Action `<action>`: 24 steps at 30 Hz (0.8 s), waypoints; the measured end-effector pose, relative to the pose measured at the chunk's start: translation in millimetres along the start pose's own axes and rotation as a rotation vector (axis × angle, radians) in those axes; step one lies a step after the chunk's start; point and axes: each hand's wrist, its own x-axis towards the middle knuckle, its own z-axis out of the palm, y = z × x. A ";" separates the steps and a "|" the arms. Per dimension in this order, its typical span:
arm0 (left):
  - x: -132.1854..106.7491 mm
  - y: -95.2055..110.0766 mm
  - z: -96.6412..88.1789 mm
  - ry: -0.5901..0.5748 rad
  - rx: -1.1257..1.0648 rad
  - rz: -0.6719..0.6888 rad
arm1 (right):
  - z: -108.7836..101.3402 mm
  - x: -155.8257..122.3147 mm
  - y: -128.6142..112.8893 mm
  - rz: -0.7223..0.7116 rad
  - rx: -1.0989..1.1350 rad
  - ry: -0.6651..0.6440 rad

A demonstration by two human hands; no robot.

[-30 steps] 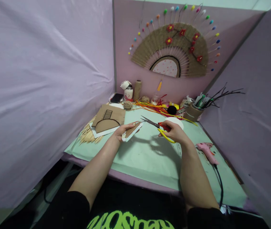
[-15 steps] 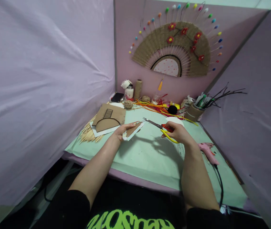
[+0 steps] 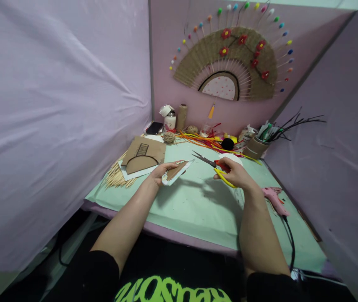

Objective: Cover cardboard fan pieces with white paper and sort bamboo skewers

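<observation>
Above the green table, my left hand (image 3: pixel 163 171) grips a small piece of cardboard (image 3: pixel 175 172) edged with white paper, thumb on top. My right hand (image 3: pixel 231 172) is closed round the red and yellow handles of a pair of scissors (image 3: pixel 207 161). The blades point left, slightly parted, with their tips near the cardboard piece's far right corner; whether they touch it I cannot tell. The fingers under the cardboard are hidden.
Left, a cardboard sheet (image 3: pixel 150 147) and a cardboard half-circle (image 3: pixel 141 164) lie over wooden sticks (image 3: pixel 116 178). A pink glue gun (image 3: pixel 275 201) rests at right. Behind are pipe cleaners (image 3: pixel 202 141), a holder with twigs (image 3: pixel 256 147) and a decorated fan (image 3: pixel 197 54) on the wall.
The scissors' blades have parted a little and their tips have shifted slightly right. My left hand and the cardboard piece stay almost where they were.
</observation>
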 end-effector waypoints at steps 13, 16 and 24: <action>-6.0 2.9 5.7 -0.073 -0.066 -0.097 | 2.0 -0.7 -2.9 -0.044 -0.010 -0.055; -5.2 4.9 1.5 -0.116 -0.064 -0.151 | 1.7 -0.9 -3.2 -0.040 -0.016 -0.054; -8.1 6.8 1.8 -0.121 -0.128 -0.136 | 1.1 -2.4 -4.5 -0.022 -0.019 -0.061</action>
